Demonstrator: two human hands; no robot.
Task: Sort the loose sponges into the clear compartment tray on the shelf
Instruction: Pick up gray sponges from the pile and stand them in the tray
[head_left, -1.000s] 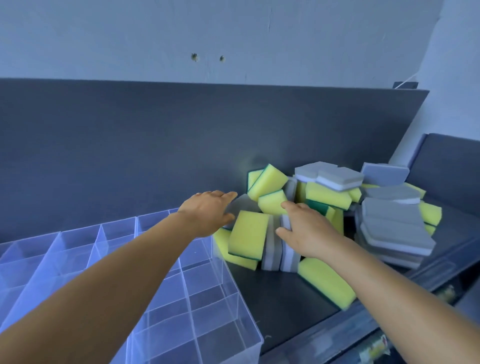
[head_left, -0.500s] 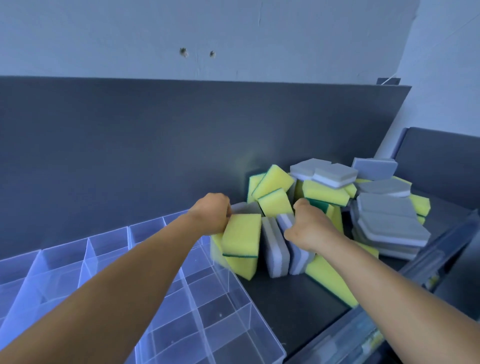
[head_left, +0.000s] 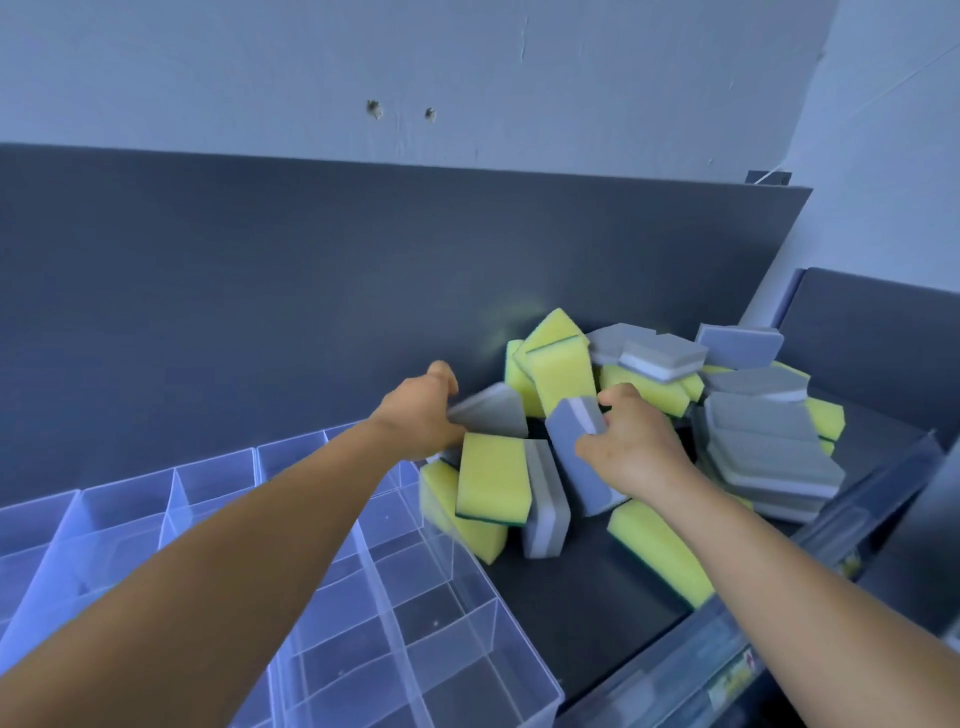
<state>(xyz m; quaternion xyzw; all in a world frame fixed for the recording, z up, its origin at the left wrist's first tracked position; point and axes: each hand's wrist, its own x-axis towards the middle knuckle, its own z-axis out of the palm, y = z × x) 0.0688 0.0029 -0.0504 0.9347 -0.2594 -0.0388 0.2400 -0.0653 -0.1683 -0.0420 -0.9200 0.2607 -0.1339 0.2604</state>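
Note:
A pile of yellow-green sponges (head_left: 563, 364) and grey-white sponges (head_left: 769, 447) lies on the dark shelf (head_left: 587, 613) at right. The clear compartment tray (head_left: 415, 613) sits at lower left, its cells holding nothing I can see. My left hand (head_left: 421, 415) grips a grey sponge (head_left: 493, 413) at the pile's left edge, beside the tray's far corner. My right hand (head_left: 631, 447) holds a grey-white sponge (head_left: 576, 452) tilted up on end. A yellow sponge (head_left: 493, 480) and another grey one (head_left: 545, 499) stand between the hands.
A dark back panel (head_left: 311, 291) rises behind the shelf, with a pale wall above. A clear lip (head_left: 737, 644) runs along the shelf's front edge at lower right. Another dark panel (head_left: 878, 332) stands at far right.
Both hands have closed on grey sponges. The right hand has lifted and tilted its grey-white sponge out of the standing row. The view has shifted slightly.

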